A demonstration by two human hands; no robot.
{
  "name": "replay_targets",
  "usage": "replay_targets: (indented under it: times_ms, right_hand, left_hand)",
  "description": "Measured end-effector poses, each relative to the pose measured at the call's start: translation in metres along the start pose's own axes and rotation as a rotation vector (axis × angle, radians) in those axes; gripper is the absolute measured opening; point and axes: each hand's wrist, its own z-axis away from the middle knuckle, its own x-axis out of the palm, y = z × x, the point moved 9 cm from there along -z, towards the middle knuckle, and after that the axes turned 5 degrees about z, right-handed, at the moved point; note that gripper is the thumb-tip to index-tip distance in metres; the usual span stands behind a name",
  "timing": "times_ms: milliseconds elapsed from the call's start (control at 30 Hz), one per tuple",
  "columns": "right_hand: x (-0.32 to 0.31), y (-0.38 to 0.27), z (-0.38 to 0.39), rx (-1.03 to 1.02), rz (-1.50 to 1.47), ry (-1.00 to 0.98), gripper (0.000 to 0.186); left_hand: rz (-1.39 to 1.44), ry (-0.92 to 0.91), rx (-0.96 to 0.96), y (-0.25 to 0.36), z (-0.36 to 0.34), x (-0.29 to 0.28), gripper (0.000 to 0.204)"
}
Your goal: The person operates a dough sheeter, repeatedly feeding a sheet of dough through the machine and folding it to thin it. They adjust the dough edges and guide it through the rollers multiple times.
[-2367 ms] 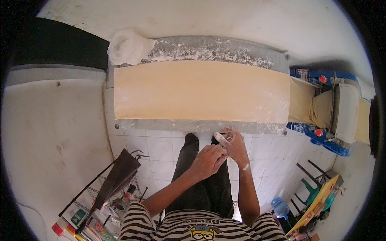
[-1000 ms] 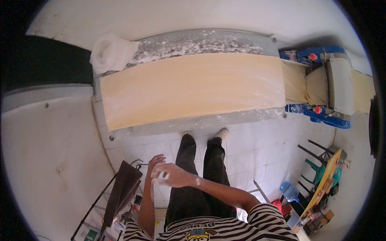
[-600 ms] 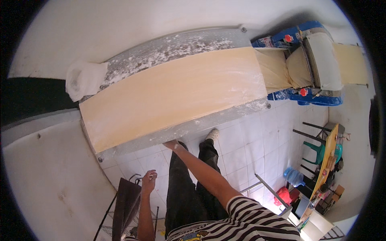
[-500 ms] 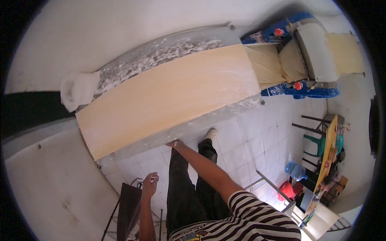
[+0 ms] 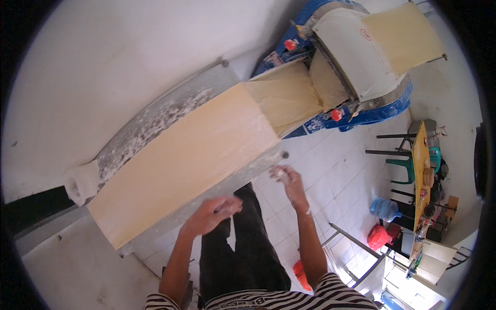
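A long sheet of pale yellow dough lies flat on the floured metal table. My left hand hovers over the table's near edge, its fingers loosely bent and apart, slightly smeared by motion. Nothing shows in it. Off the table's right end is my right hand, raised above the floor with its fingers curled in. Something whitish shows at those fingers; whether it is flour or a small piece of dough, I cannot tell. Neither hand touches the sheet.
A blue and white dough roller machine stands at the table's far right end, with red knobs and dough at its feed. A white roll sits at the left end. At right are a water jug, a green stool and a yellow table.
My view has turned toward the right. My right hand has left the table's near edge and moved right. My left hand has risen from beside my legs to the table edge.
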Motion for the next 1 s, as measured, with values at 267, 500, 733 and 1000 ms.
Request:
replay_targets:
  times_ms: [267, 500, 733, 1000]
  right_hand:
    - [-0.114, 0.060, -0.039, 0.072, 0.107, 0.217, 0.028]
    - [-0.153, 0.174, 0.010, 0.246, 0.490, -0.068, 0.024]
    - [-0.175, 0.211, 0.016, 0.350, 0.334, -0.085, 0.027]
    - [-0.165, 0.230, 0.005, 0.374, 0.152, -0.098, 0.028]
  left_hand:
    - [-0.364, 0.190, 0.495, 0.128, -0.298, 0.099, 0.043]
    - [0.461, 0.123, -0.047, 0.080, -0.489, 0.162, 0.055]
    - [0.354, 0.337, 0.313, 0.145, -0.454, 0.113, 0.037]
    - [0.172, 0.893, 0.779, 0.196, -0.276, 0.014, 0.032]
